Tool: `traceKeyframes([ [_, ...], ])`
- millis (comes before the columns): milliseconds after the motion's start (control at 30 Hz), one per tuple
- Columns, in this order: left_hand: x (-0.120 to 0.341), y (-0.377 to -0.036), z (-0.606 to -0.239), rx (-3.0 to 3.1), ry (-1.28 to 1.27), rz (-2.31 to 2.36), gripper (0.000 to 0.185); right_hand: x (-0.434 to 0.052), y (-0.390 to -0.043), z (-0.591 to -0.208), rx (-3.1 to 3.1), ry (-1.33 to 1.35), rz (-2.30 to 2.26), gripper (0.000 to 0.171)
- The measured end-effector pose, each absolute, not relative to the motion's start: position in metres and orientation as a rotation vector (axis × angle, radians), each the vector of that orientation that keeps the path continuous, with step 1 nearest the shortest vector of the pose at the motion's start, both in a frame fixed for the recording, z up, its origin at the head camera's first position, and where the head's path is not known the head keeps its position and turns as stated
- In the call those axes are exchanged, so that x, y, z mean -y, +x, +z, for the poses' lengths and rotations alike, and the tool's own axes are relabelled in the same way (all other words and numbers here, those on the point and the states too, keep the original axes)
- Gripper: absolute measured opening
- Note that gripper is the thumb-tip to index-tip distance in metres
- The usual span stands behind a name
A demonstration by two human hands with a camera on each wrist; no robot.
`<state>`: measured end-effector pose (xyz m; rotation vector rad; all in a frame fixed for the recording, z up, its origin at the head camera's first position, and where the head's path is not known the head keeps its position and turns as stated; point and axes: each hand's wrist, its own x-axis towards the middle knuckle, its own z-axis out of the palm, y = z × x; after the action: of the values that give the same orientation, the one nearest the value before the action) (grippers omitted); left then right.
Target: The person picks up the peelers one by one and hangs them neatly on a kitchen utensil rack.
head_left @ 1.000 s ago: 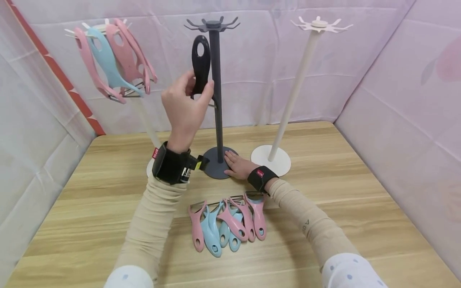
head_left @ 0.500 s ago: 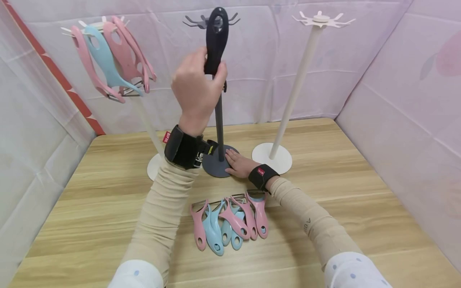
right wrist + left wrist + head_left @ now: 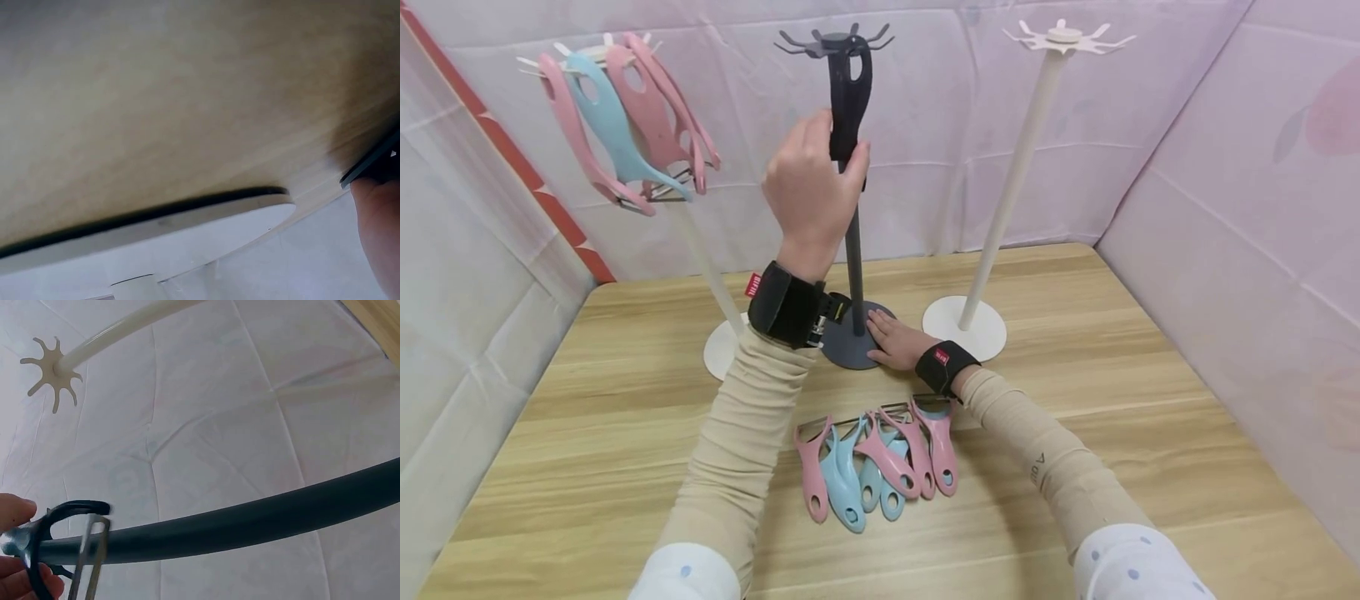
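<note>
Black peeler (image 3: 847, 117) is handle-up beside the grey stand (image 3: 855, 267).

Bright, soft, even light fills the head view, laying only a faint shadow at five o'clock on the worktop (image 3: 587, 467), whose near sides splay under the wide lens. The left wrist view is dimmer and greyish, its dark post (image 3: 250, 524) bowed by distortion from three to eight o'clock. Murkiest is the right wrist view, the wood grain smeared, gloom at eleven o'clock and shadow near the right hand (image 3: 380, 231) at four.
</note>
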<state>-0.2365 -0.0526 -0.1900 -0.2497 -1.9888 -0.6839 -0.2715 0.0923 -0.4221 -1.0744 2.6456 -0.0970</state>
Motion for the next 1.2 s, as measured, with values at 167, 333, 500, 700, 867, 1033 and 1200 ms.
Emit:
traceKeyframes([
  [167, 0.055, -0.237, -0.192, 2.005, -0.285, -0.718, 0.04, -0.093, -0.271, -0.421, -2.646, -1.079, -0.094, 0.064],
  [333, 0.059, -0.236, -0.194, 2.017, -0.341, -0.759, 0.043, -0.093, -0.27, -0.421, -2.652, -1.072, -0.105, 0.064],
  [500, 0.066, -0.233, -0.203, 1.968, -0.391, -0.838, 0.044, -0.093, -0.269, -0.419, -2.657, -1.066, -0.109, 0.063],
  [700, 0.082, -0.228, -0.226, 1.995, -0.379, -0.886, 0.047, -0.092, -0.272, -0.421, -2.632, -1.041, -0.172, 0.063],
  [867, 0.096, -0.221, -0.254, 2.064, -0.421, -0.897, 0.047, -0.098, -0.285, -0.438, -2.61, -1.078, -0.255, 0.069],
  [1033, 0.105, -0.21, -0.29, 2.211, -0.511, -0.771, 0.044, -0.095, -0.28, -0.431, -2.62, -1.05, -0.227, 0.065],
  [1200, 0.113, -0.2, -0.323, 2.333, -0.59, -0.707, 0.041, -0.091, -0.273, -0.425, -2.656, -1.043, -0.1, 0.063],
])
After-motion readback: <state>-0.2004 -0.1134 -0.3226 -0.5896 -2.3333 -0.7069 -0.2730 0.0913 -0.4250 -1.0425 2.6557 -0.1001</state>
